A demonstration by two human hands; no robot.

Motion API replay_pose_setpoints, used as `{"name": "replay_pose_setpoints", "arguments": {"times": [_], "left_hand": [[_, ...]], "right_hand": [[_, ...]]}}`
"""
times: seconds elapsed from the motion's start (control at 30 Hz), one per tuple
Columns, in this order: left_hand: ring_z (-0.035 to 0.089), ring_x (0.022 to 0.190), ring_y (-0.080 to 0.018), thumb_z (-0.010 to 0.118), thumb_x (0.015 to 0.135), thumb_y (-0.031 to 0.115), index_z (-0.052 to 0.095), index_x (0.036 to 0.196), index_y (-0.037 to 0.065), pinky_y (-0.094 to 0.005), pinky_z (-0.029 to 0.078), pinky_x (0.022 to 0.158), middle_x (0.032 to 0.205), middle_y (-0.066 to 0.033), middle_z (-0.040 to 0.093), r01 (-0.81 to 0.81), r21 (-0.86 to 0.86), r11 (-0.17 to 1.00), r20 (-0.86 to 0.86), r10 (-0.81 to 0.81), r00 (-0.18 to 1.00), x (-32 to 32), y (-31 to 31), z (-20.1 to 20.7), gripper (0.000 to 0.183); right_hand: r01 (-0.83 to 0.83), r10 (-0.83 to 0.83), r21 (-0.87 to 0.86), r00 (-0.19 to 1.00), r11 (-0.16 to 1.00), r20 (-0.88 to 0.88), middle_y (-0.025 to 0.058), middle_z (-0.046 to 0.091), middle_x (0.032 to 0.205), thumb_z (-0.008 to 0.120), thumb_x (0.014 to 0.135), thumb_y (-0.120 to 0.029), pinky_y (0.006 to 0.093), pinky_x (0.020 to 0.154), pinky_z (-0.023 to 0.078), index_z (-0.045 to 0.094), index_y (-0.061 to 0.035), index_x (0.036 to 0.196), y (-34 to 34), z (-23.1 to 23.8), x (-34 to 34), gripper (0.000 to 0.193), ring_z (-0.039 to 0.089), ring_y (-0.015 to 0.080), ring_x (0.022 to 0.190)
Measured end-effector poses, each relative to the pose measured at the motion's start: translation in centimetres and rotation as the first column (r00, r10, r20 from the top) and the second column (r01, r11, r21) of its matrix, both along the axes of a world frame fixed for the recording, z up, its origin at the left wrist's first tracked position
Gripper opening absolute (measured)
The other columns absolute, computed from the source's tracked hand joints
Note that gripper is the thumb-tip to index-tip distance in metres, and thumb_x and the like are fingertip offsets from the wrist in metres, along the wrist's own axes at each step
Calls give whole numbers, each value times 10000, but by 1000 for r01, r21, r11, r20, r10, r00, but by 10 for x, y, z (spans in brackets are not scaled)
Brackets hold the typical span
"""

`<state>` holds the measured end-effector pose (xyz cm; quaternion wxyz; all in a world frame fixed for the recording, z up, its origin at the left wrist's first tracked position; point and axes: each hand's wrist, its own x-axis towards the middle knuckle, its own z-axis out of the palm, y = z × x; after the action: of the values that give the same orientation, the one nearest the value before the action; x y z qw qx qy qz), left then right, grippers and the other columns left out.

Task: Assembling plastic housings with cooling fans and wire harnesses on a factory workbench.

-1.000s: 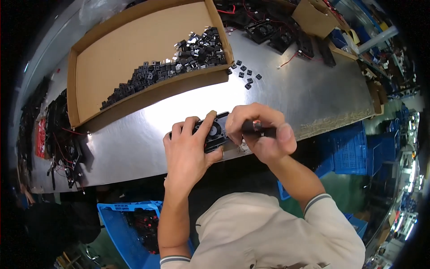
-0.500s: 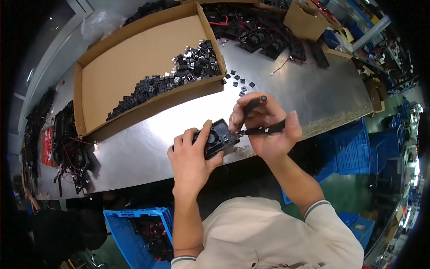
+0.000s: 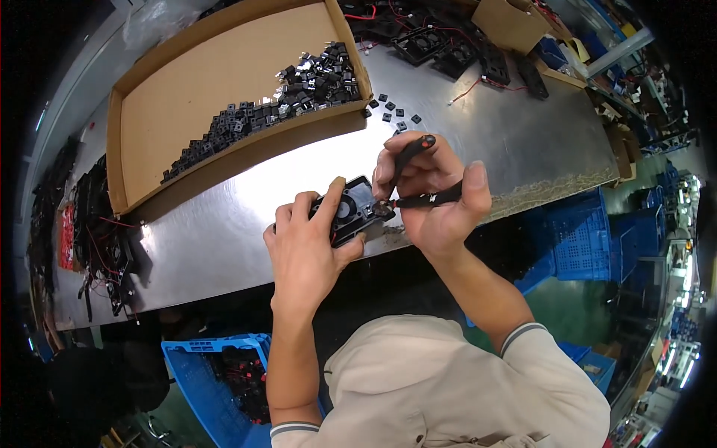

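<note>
- Black fan housing point(image 3: 358, 205) lies on the metal worktop point(image 3: 209, 257).
- Left hand point(image 3: 305, 250) grips it from above, fingers spread.
- Right hand point(image 3: 437, 226) holds pliers point(image 3: 418, 200), 2 handles point(image 3: 408, 154) splayed, at the housing's right end.

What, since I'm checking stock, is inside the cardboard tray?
The cardboard tray holds small black square parts and shiny metal pieces, piled up; whatever lies beneath the top ones is covered.

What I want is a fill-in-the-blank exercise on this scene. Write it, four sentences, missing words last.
The right hand holds a tool whose handles number ____.
The left hand holds a fan unit with a housing coloured ____.
The open tray of small parts is made of ____.
The crate at lower left is coloured ____.

Missing words: two; black; cardboard; blue.
</note>
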<state>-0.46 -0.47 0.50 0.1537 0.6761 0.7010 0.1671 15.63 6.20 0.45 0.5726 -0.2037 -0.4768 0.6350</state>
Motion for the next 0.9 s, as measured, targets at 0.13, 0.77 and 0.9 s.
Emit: {"name": "replay_pose_setpoints", "arguments": {"times": [0.13,0.77,0.9], "left_hand": [[548,1091,-324,799,709,254,534,1418,219,-472,433,943,1175,-105,585,3,-4,1000,1,-3,1000,0,0,1,757],[534,1109,-317,826,688,267,543,1381,223,-511,415,928,1197,-81,583,17,10,1000,14,-17,1000,-1,1,-1,750],[540,1110,-308,831,666,283,564,1353,206,-494,417,928,1194,-69,599,19,64,998,68,-23,997,-7,9,-8,740]], "right_hand": [[9,-9,14,1000,1000,7,152,600,881,258,885,-774,352,717,474,569,34,1146,-2,0,-1,904,573,233,804],[117,-139,101,960,988,242,151,577,838,250,902,-772,310,636,456,560,30,1034,-13,7,-10,870,542,203,709],[137,-144,52,975,989,172,146,586,790,276,908,-757,308,620,462,587,39,967,-9,8,-6,856,559,203,687]]}}
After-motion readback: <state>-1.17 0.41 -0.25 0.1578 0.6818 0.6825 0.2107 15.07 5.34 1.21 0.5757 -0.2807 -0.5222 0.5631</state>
